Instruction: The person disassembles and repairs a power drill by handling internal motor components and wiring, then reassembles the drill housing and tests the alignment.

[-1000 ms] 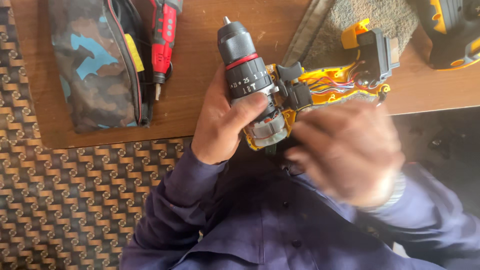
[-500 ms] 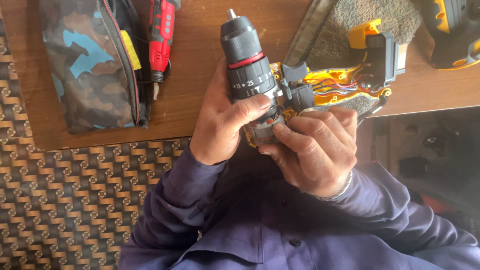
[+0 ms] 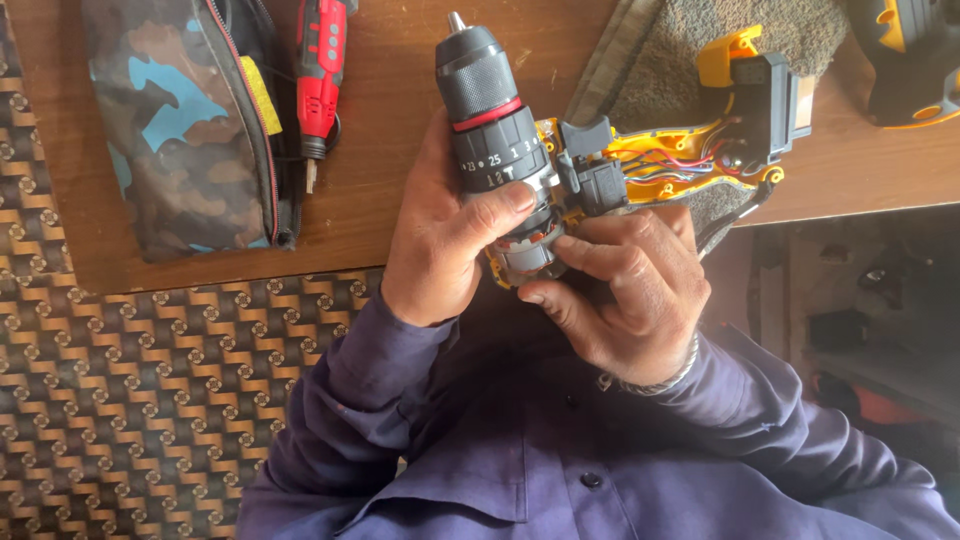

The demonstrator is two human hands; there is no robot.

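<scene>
Yellow housing lay open on the cordless drill (image 3: 560,170), wires exposed, held above the wooden table (image 3: 400,180). The left hand (image 3: 440,240) gripped its gearbox; the right hand (image 3: 625,290) pinched the motor, reassembly seemingly unfinished.

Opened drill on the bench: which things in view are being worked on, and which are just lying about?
In hand: opened drill, gripped by left hand and right hand.

Lying about: camouflage pouch, red screwdriver, grey mat, yellow-black tool.
</scene>
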